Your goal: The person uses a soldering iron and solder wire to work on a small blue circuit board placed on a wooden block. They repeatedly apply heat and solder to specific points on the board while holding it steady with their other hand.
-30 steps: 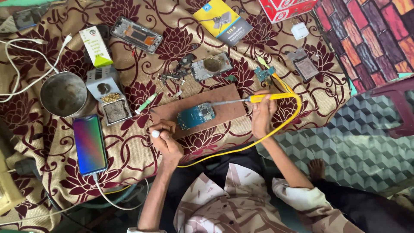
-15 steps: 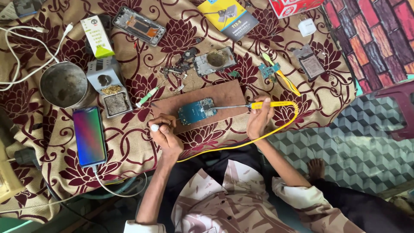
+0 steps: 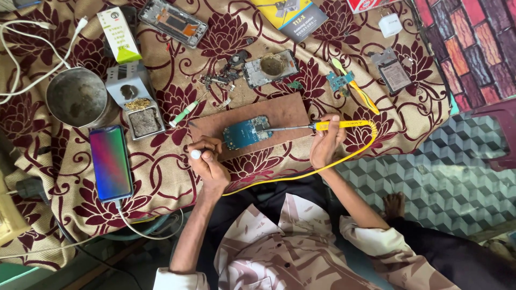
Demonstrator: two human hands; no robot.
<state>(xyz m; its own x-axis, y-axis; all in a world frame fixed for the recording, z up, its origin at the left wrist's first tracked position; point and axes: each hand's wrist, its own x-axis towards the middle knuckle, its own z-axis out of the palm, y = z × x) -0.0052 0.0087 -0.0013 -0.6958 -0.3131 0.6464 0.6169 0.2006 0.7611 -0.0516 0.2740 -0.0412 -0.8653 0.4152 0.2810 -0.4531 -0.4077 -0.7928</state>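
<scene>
Yellow-handled soldering iron point(image 3: 322, 127) gripped by right hand point(image 3: 327, 142) (left hand point(image 3: 207, 164) pinches a white cylinder point(image 3: 195, 154)).

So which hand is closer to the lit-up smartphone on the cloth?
Left. The left hand sits just to the side of the smartphone, by the wooden board. The right hand, holding the soldering iron, is farther off across the board.
</scene>
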